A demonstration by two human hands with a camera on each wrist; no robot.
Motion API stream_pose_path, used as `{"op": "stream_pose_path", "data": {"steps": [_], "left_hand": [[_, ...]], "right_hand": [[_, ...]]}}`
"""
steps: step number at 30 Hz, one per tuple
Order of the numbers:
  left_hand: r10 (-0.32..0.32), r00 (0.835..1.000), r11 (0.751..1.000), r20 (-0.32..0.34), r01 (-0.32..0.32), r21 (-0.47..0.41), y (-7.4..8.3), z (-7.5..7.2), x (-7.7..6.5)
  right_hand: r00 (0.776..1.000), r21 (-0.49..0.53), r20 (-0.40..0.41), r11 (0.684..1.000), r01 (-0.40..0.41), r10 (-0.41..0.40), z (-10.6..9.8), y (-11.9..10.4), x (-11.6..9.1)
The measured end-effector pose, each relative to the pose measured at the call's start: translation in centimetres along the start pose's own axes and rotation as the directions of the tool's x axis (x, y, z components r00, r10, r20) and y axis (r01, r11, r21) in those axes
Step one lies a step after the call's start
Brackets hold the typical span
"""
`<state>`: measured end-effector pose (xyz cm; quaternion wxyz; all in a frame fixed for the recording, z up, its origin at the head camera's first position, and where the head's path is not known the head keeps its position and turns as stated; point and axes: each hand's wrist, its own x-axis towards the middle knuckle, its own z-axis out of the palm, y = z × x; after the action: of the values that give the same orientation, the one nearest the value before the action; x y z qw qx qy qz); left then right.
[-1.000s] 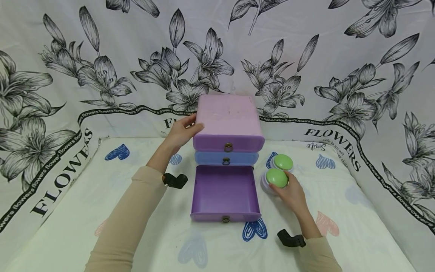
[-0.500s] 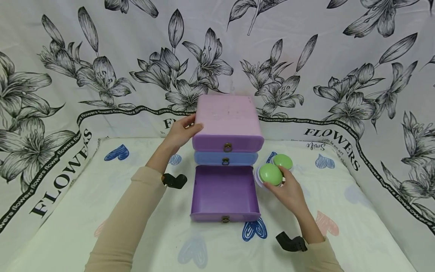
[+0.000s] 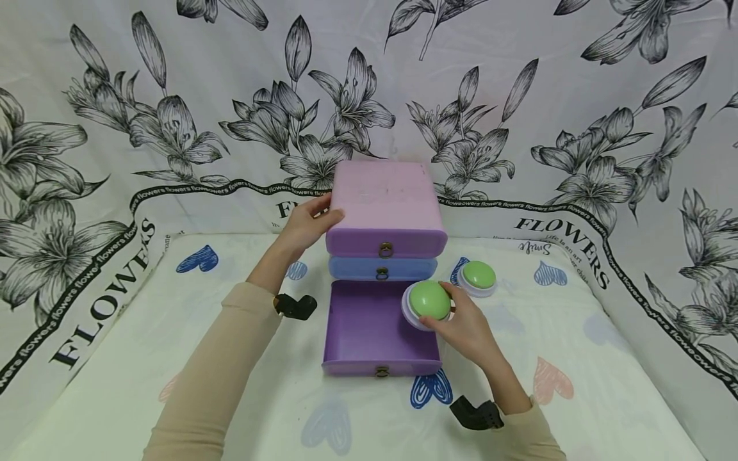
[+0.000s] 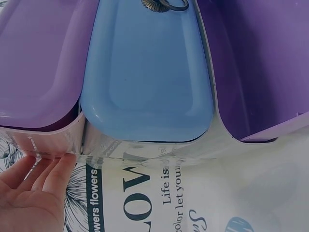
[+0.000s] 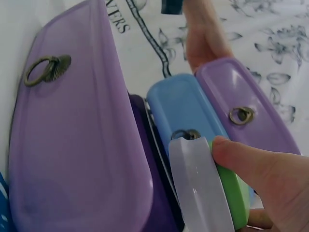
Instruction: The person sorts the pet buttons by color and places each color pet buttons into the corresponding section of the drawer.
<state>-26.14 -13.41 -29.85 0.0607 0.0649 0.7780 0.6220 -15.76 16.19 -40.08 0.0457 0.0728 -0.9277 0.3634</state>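
Note:
A small drawer cabinet (image 3: 386, 195) with a pink top stands against the backdrop. Its top purple drawer (image 3: 357, 244) and middle blue drawer (image 4: 149, 72) are closed, while the bottom purple drawer (image 3: 363, 330) is pulled far out. My left hand (image 3: 308, 224) rests against the cabinet's upper left side, fingertips on the pink wall. My right hand (image 3: 469, 323) pinches a round white case with a green domed top (image 3: 429, 299) between thumb and fingers, over the right part of the pulled-out drawer. In the right wrist view, the case's white side (image 5: 200, 188) shows edge-on.
A second round green-topped case (image 3: 478, 275) sits on the cloth right of the cabinet. The white heart-print cloth (image 3: 259, 397) covers the surface. A floral fabric backdrop (image 3: 259, 64) rises behind. A black wrist device (image 3: 475, 413) is strapped at the right sleeve.
My right hand has carried the green-topped case leftward from beside the other one to over the pulled-out drawer. The left hand has stayed against the cabinet.

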Motion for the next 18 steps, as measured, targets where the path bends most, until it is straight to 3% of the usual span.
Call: {"op": "stream_pose_path", "data": {"steps": [18], "left_hand": [[0.003,1.000,1.000,-0.002,-0.003,0.006,0.1,0.1,0.0]], "right_hand": [[0.985,-0.014,0.083,0.988,0.154,-0.152,4.7,-3.7,0.6]]}}
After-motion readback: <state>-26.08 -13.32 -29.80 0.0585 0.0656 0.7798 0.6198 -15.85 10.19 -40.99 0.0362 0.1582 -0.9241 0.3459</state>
